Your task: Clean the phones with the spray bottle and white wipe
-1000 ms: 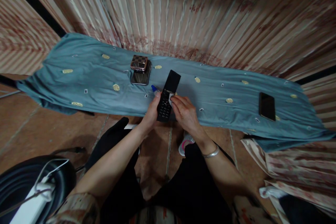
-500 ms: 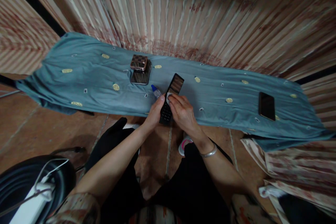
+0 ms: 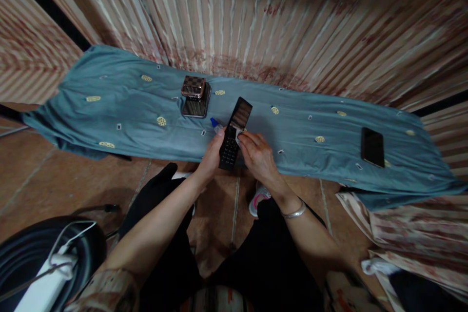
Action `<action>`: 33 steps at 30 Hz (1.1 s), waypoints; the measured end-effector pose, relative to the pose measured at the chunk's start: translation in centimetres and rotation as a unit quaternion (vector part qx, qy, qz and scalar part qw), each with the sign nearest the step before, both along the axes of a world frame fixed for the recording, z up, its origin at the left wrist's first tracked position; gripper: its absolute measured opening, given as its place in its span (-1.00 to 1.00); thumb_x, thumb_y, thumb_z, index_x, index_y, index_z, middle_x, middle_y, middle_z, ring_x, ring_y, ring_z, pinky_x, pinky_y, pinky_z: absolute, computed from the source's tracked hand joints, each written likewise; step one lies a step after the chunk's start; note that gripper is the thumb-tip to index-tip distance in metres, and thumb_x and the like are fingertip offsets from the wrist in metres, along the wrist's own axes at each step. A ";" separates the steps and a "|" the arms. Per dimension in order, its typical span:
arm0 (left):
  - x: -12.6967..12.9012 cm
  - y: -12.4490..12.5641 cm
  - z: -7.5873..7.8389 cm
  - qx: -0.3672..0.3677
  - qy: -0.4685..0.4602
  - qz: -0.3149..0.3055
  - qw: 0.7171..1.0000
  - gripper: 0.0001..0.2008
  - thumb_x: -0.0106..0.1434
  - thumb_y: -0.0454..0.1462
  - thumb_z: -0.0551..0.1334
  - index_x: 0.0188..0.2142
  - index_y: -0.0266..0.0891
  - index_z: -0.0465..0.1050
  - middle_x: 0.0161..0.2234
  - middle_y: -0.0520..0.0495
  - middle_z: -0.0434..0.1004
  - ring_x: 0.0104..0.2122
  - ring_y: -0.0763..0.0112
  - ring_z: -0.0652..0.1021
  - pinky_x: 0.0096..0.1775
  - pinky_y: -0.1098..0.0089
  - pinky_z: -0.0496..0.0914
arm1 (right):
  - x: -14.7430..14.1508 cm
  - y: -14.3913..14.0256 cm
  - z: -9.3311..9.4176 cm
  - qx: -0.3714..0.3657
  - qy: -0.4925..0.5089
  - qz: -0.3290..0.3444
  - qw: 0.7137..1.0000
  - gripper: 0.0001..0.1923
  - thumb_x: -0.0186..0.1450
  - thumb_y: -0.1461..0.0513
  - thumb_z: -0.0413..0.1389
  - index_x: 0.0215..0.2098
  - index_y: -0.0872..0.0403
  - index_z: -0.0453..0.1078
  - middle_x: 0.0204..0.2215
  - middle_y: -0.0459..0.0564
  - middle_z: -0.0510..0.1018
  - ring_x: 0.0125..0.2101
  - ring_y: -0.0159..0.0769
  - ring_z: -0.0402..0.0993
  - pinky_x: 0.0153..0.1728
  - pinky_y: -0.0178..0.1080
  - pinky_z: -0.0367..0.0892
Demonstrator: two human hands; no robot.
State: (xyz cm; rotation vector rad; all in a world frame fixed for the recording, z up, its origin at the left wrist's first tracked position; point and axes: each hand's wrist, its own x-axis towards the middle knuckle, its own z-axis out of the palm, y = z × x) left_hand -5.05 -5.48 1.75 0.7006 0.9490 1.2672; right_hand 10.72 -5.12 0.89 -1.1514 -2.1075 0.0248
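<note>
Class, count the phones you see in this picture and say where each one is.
2. A flip phone is open in both hands, above the blue cloth's near edge; a black smartphone lies flat at the cloth's right end.

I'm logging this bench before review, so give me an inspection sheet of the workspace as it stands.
Surface: teal patterned cloth, wrinkled.
Job's things: open flip phone; small white wipe pressed near its hinge.
Clutter: checkered metal case, blue-capped bottle, dark smartphone.
Grippers: left hand grips the phone; right hand pinches the wipe.
Cables: white cord on a dark round object, lower left.
Surroundings: striped curtain, tiled floor.
</note>
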 end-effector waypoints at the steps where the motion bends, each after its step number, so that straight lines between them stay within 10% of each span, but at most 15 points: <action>1: -0.1 0.0 0.0 0.002 0.000 0.005 1.000 -0.55 0.35 0.13 0.28 -0.04 -0.15 0.63 0.02 -0.09 0.69 0.24 0.14 0.52 0.28 0.21 0.39 | 0.0 0.0 0.0 -0.006 -0.001 0.001 1.000 -0.64 0.57 0.27 -0.05 0.10 0.09 0.57 0.01 0.18 0.68 -0.03 -0.06 0.59 0.11 0.05 0.54; 33: 0.0 0.3 -0.4 0.048 0.057 0.031 0.997 -0.54 0.37 0.12 0.25 -0.02 -0.15 0.63 0.09 -0.07 0.67 0.27 0.16 0.50 0.37 0.22 0.24 | -0.8 -0.4 0.5 -0.014 0.010 0.016 1.000 -0.65 0.58 0.25 -0.05 0.03 0.09 0.60 -0.04 0.17 0.70 -0.07 -0.08 0.59 0.08 0.02 0.53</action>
